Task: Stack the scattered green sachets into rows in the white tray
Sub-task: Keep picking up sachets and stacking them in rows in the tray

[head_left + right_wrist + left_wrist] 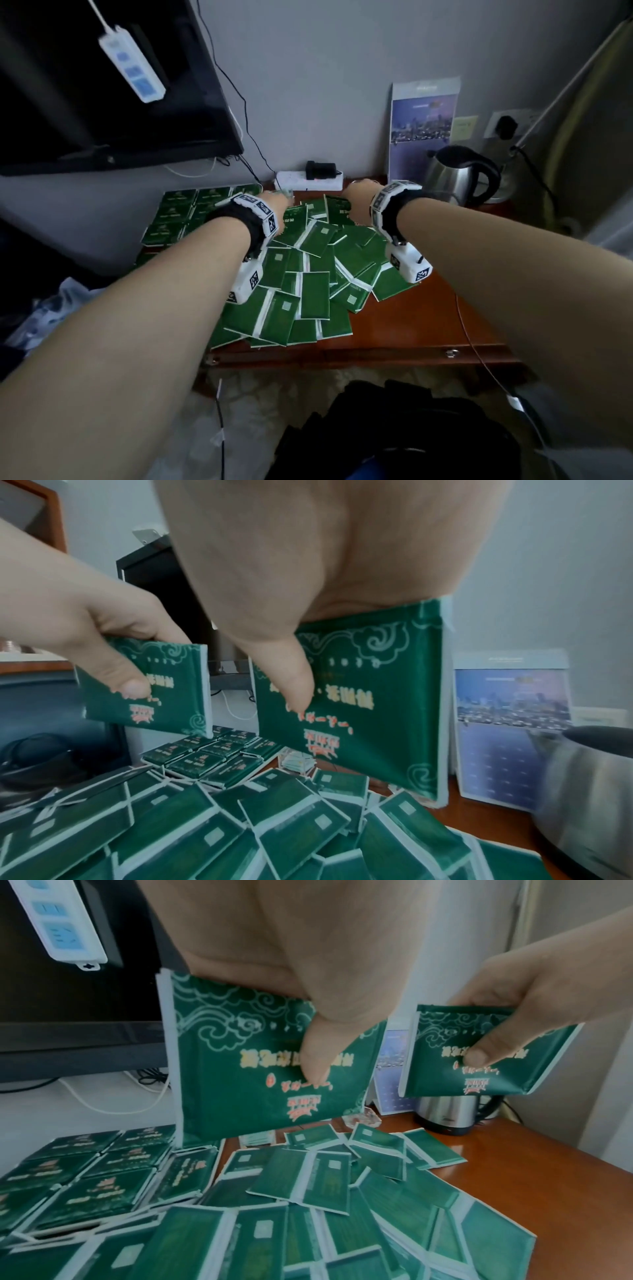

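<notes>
Head view: both forearms reaching over a wooden table (pixel 411 329), the left hand (pixel 274 200) at centre-left and the right hand (pixel 358 195) at centre-right, fingers hidden behind the wrists, so grip impossible to tell from here. Below and between them, a loose pile (pixel 308 284) of green sachets, mostly face down; at middle left, neat rows (pixel 178 212) of sachets, presumably in the white tray, though its rim not visible. Kettle (pixel 459 174) at right, power strip (pixel 308 180) at the back. Left wrist view: at centre, the left hand's thumb (pixel 316 1053) pressed on the printed face of a sachet (pixel 240 1064), fingers behind it, clamped and held upright above the pile; at right, the right hand (pixel 520 993) pinching a second sachet (pixel 445 1053); rows in the lower left corner. Right wrist view: at centre, thumb (pixel 291 674) clamped on that sachet (pixel 377 696), more than one layer possibly held, edges blurred; at left, the other hand with its own. To do this step well: probably best to keep both printed sides facing the same way, to square the edges before lowering, to lay each flat on a row with sides flush, and to carry high enough not to drag the loose pile.
</notes>
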The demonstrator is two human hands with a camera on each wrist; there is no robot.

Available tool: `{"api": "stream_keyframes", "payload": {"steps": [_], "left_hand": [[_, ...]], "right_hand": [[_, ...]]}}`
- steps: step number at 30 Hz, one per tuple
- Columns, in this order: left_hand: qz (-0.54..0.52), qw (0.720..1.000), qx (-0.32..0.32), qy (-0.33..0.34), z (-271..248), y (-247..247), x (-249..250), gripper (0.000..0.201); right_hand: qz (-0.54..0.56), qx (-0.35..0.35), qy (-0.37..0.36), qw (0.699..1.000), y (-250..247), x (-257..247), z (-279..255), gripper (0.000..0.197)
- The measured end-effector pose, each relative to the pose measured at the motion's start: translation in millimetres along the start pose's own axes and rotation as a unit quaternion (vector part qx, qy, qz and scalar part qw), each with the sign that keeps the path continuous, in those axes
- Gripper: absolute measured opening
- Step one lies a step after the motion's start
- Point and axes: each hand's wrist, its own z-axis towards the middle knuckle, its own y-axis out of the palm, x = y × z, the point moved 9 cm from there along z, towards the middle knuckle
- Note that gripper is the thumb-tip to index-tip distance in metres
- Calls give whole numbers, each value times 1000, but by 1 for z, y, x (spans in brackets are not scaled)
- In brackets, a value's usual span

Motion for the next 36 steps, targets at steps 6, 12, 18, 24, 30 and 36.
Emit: {"api": "stream_keyframes", "payload": {"steps": [6,12,18,24,30,36], "left_hand": [[-44,999,-11,-27,42,-2,-62,49],[-92,994,-44,-49,69,38,-131,56],[-103,992,-58,-50,84,77,-207,50],[-72,995,-59,-20,110,107,-290,52],[-74,994,-80,-1,134,146,-378,48],[-88,994,-64,12,152,180,-428,43]], "right_hand": [[5,-39,-20,999,-11,-37,80,31],[-36,-75,-79,993,-2,-97,145,29],[-35,-104,-98,989,18,-169,193,31],[-2,-94,-31,995,22,-228,232,29],[73,-117,12,990,44,-296,266,31],[71,-116,14,991,59,-338,290,48]]}}
